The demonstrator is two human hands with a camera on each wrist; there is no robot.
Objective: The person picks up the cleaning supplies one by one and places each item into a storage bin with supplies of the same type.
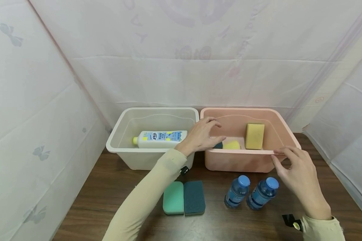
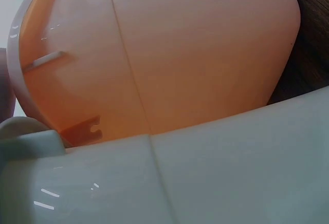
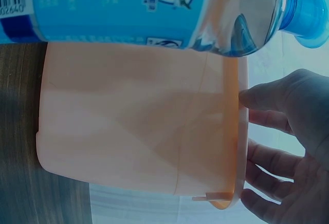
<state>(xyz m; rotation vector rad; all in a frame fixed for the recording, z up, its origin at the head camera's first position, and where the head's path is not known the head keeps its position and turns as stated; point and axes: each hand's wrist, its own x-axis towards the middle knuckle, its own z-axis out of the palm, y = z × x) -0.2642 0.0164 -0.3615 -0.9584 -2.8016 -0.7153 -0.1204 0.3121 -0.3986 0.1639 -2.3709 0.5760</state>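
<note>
Two hands in the head view: left hand [image 1: 201, 135] over the pale pink plastic bin [image 1: 238, 163] on the brown wooden bench [image 1: 90, 201], grip apart; right hand [image 1: 299, 170] clamped on its near rim. Left wrist: pink wall just beside the off-white plastic bin [image 2: 231, 172]; impossible to tell the grip. Right wrist: rim pinched, blue-labelled clear plastic bottle [image 3: 118, 13] in the foreground. Apparently steadying the pink bin; likely needed next: an even hold, clear of the bottle.

Free passage into the pink bin [image 1: 238, 162] between both hands [image 1: 202, 134] [image 1: 301, 175], two bottles [image 1: 236, 192] [image 1: 261, 194] in front
</note>
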